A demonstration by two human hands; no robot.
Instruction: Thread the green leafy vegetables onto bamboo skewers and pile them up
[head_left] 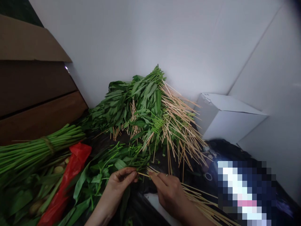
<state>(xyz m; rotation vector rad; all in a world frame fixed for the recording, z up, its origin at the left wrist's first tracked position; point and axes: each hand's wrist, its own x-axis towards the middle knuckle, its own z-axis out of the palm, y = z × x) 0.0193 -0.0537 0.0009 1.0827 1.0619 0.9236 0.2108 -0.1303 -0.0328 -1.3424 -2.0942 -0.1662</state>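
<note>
beside the sticks (pixel 175 105) — white box (pixel 231 121)

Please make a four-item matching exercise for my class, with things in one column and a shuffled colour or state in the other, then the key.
Column 1
1. Right hand
2. Box at right
3. Stem bundle
4. Crumpled plastic at left

Column 2
A. Bright red
B. Tied round
C. Holding thin sticks
D. White

Pairs: 1-C, 2-D, 3-B, 4-A

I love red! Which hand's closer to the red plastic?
Left. The left hand is across leaves from the red plastic; the right hand is beyond the left one.
</note>
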